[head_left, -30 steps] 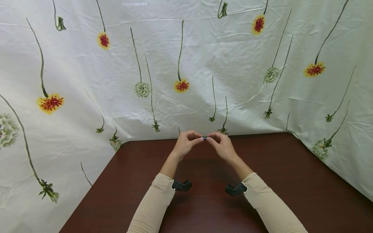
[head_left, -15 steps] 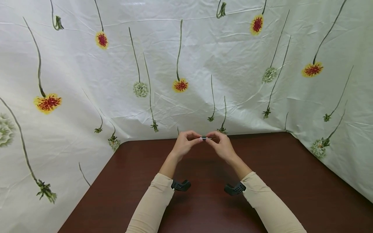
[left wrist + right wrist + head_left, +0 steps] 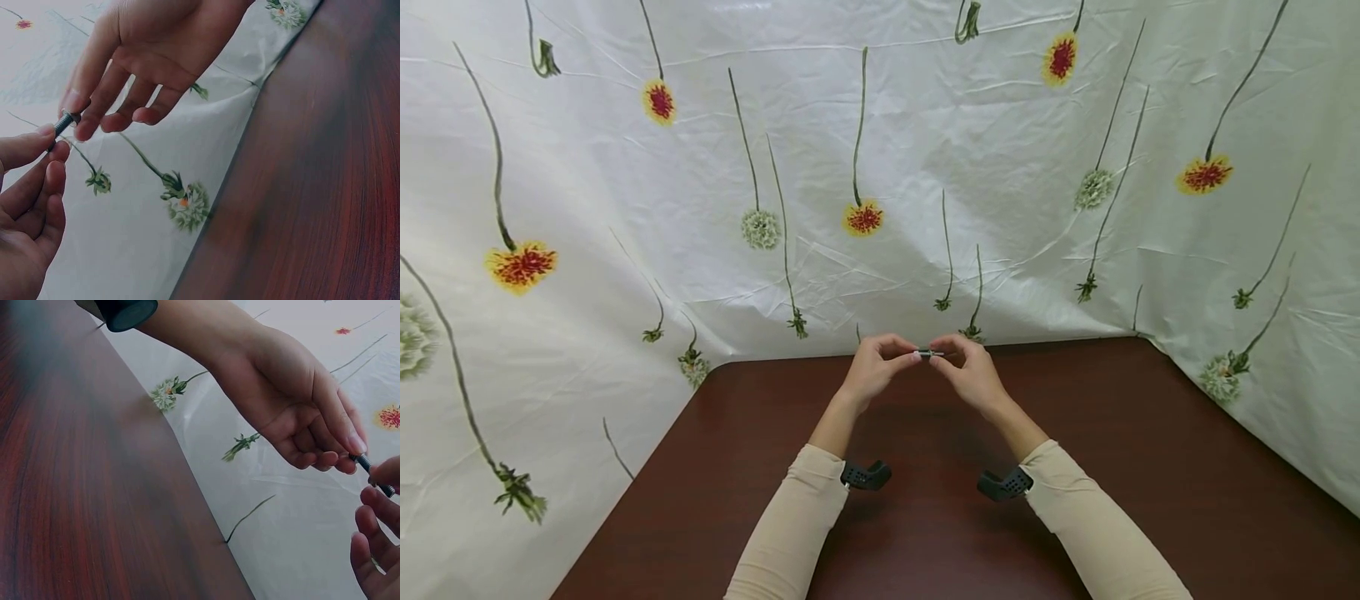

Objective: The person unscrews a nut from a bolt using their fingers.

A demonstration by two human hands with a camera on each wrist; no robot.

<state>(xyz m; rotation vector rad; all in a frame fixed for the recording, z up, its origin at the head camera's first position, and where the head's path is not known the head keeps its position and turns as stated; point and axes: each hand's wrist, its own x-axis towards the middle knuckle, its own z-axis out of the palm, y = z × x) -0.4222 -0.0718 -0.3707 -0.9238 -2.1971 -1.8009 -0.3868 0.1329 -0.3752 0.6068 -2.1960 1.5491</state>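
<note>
In the head view both hands meet above the far part of the table, with a small threaded bolt [image 3: 927,353] between their fingertips. My left hand [image 3: 871,368] pinches one end of the bolt between thumb and fingers. From the other side, the thumb and index finger of my right hand [image 3: 976,377] pinch it. A small dark ring-like piece [image 3: 76,117], a nut or washer, sits by the right thumb in the left wrist view; which one I cannot tell. Metal threads [image 3: 365,464] show between the hands in the right wrist view. Fingertips hide both ends in part.
Below the hands lies a dark reddish-brown table [image 3: 775,433]. A white sheet [image 3: 820,167] printed with flowers hangs behind it and along both sides. Black bands [image 3: 867,477] are worn on both wrists, over beige sleeves [image 3: 797,521].
The right fingertips have shifted slightly on the bolt, and a thin bright length now shows between the right thumb and index finger. The left hand keeps its grip. The head view has drifted a little.
</note>
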